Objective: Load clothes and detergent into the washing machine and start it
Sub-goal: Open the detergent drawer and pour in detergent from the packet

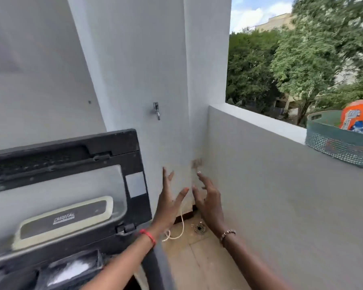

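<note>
The top-loading washing machine stands at the lower left with its dark lid (pixel 67 185) raised upright. A tray at its front edge (pixel 69 268) holds white powder. An orange detergent pack (pixel 357 116) sits in a teal basket (pixel 340 143) on the balcony ledge at the far right. My left hand (pixel 168 204) and my right hand (pixel 208 201) are raised side by side to the right of the machine, fingers spread, holding nothing. No clothes are in view.
A metal tap (pixel 156 109) sticks out of the white wall above the machine. A low parapet wall (pixel 260 164) runs along the right. On the tiled floor are a drain (pixel 199 228) and a thin white cord (pixel 180 227).
</note>
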Motion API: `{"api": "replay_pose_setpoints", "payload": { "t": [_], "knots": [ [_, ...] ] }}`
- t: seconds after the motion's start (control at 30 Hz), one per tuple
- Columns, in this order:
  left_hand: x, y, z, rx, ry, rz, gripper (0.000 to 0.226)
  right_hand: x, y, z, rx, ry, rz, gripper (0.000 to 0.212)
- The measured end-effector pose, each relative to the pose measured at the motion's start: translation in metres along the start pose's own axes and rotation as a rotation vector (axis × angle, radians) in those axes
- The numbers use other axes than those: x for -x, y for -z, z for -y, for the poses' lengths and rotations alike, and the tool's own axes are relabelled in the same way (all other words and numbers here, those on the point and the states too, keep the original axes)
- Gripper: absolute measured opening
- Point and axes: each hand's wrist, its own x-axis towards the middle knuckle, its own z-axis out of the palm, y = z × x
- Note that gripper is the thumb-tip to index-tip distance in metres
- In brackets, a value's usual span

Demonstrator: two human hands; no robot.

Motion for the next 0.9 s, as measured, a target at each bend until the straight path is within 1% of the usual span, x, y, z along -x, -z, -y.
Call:
{"api": "replay_pose_setpoints", "payload": {
  "t": [0.07,0.13,0.27,0.37,0.47,0.57,0.63,0.7,0.77,0.8,0.83,0.9],
  "knots": [
    [0.038,0.054,0.029,-0.069,0.028,-0.013,0.086,0.033,-0.045,0.016,-0.057,-0.034,0.138,0.037],
    [0.073,0.109,0.06,-0.189,0.065,-0.037,0.087,0.063,-0.087,0.033,-0.131,-0.066,0.248,0.035],
    [0.137,0.2,0.115,-0.345,0.193,-0.113,0.095,0.117,-0.154,0.056,-0.208,-0.167,0.4,0.024],
    [0.173,0.241,0.143,-0.401,0.277,-0.203,0.095,0.145,-0.194,0.065,-0.179,-0.237,0.527,0.034],
    [0.194,0.267,0.167,-0.456,0.43,-0.25,0.09,0.159,-0.224,0.071,-0.077,-0.272,0.603,0.048],
    [0.203,0.282,0.193,-0.443,0.613,-0.29,0.068,0.163,-0.245,0.074,-0.008,-0.336,0.594,0.05],
    [0.203,0.286,0.205,-0.46,0.617,-0.331,0.046,0.165,-0.253,0.072,0.031,-0.384,0.571,0.049],
    [0.2,0.286,0.201,-0.493,0.578,-0.379,0.012,0.166,-0.258,0.067,0.071,-0.439,0.529,0.044],
    [0.198,0.283,0.19,-0.518,0.534,-0.382,0.021,0.167,-0.261,0.065,0.119,-0.46,0.499,0.029],
    [0.198,0.282,0.189,-0.525,0.512,-0.388,0.018,0.167,-0.262,0.062,0.133,-0.473,0.485,0.022],
    [0.199,0.282,0.19,-0.541,0.486,-0.392,0.014,0.168,-0.264,0.06,0.129,-0.487,0.466,0.019],
    [0.199,0.284,0.194,-0.537,0.474,-0.412,0.027,0.167,-0.266,0.059,0.103,-0.493,0.432,0.018]
  ]
}}
